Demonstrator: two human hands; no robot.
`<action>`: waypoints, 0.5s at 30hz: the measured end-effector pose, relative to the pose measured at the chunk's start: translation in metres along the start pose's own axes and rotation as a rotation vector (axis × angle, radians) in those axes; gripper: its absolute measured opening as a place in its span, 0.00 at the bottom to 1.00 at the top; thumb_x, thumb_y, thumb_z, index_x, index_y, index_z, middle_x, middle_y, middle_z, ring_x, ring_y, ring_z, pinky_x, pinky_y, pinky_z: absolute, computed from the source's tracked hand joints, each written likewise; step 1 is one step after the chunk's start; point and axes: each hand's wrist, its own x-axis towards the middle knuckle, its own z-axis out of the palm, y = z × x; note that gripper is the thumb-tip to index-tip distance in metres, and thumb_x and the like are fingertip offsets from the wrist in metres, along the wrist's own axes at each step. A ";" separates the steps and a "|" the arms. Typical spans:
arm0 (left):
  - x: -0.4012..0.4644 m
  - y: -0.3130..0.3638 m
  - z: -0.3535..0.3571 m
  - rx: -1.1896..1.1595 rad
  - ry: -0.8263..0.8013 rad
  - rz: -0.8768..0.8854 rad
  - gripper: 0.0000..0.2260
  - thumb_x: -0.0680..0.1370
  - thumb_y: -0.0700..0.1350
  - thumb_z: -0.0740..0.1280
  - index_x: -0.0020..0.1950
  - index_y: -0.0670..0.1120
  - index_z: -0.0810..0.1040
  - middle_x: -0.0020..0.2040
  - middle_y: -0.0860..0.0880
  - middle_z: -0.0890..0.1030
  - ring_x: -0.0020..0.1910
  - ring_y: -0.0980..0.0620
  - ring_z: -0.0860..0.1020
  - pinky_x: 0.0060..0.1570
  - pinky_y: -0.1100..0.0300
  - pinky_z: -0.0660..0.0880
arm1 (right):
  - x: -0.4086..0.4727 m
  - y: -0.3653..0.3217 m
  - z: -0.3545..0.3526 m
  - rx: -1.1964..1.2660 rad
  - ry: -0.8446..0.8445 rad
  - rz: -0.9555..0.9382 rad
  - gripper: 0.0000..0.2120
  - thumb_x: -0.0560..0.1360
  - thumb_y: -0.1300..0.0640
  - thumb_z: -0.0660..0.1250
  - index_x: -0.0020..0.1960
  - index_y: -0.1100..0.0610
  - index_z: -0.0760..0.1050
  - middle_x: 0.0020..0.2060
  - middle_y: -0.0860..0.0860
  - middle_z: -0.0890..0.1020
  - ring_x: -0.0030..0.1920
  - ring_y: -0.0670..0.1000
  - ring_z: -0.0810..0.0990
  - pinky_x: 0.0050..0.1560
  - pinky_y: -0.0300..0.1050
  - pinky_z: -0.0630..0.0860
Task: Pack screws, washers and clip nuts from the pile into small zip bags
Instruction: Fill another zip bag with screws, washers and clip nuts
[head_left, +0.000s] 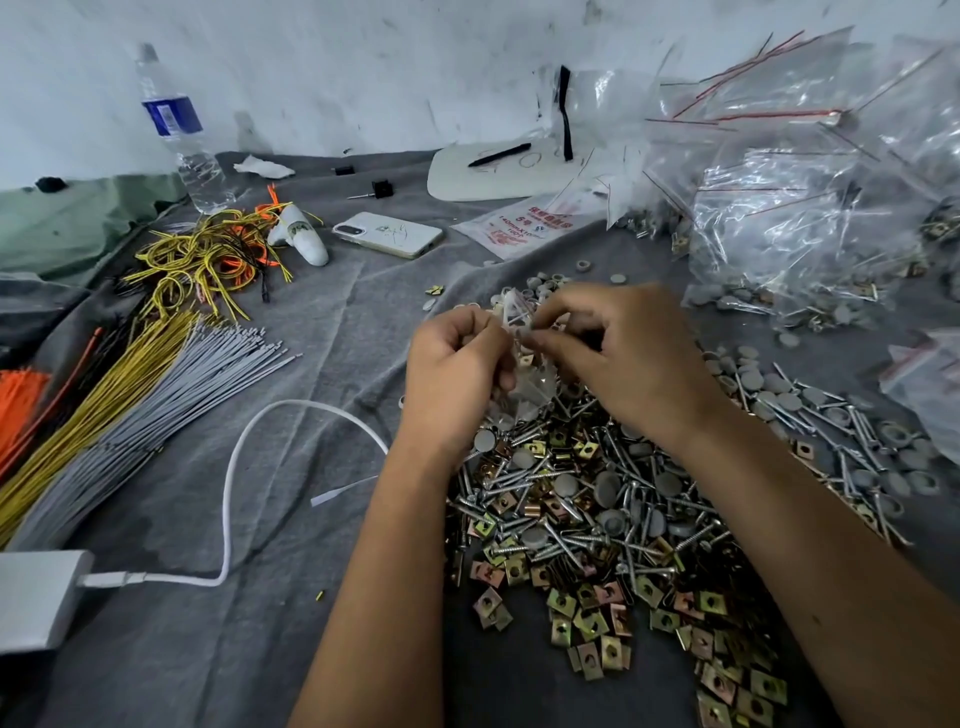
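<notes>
Above a grey cloth-covered worktop (270, 364), a person's left hand (457, 364) and right hand (623, 348) meet over a heap of hardware, both pinching a small clear zip bag (524, 364) between curled fingers; the bag hangs between the two hands, its lower end just above the pile. What it holds is blurred. Beneath the forearms lies the pile (597, 509) of silver screws, grey round washers and brass-coloured square clip nuts, spreading toward the near edge and the right edge of the worktop. More washers (550, 283) lie just beyond the hands. Toward the far right corner rises a mound of filled clear bags (810, 208) with red seal lines. Along the left edge lie bundles of grey, yellow and orange cable ties (119, 410), with a tangle of yellow and orange cords (208, 254) behind them. A white phone (387, 234) lies face down near the middle far side, a water bottle (179, 135) stands at the far left, and a white cable (228, 493) loops from a white charger (39, 597) at the near left edge.
</notes>
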 end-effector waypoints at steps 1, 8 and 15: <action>0.000 0.000 -0.001 0.003 0.002 0.003 0.14 0.80 0.34 0.63 0.35 0.43 0.74 0.26 0.48 0.74 0.26 0.52 0.71 0.26 0.63 0.67 | 0.000 0.000 -0.001 0.035 0.014 0.043 0.08 0.75 0.52 0.75 0.49 0.55 0.81 0.35 0.45 0.85 0.33 0.42 0.84 0.33 0.36 0.78; 0.001 -0.002 0.000 0.037 0.014 0.012 0.12 0.80 0.34 0.63 0.36 0.40 0.75 0.27 0.45 0.75 0.27 0.48 0.71 0.28 0.59 0.69 | 0.002 -0.006 -0.014 0.057 0.057 0.067 0.09 0.74 0.50 0.75 0.50 0.52 0.86 0.41 0.39 0.84 0.41 0.40 0.84 0.43 0.33 0.79; 0.002 -0.002 -0.001 -0.057 0.016 -0.029 0.09 0.80 0.35 0.63 0.40 0.38 0.77 0.26 0.47 0.74 0.25 0.53 0.71 0.26 0.63 0.67 | 0.003 -0.007 0.001 0.078 -0.064 -0.006 0.11 0.73 0.65 0.76 0.52 0.53 0.84 0.44 0.39 0.85 0.48 0.36 0.84 0.51 0.29 0.78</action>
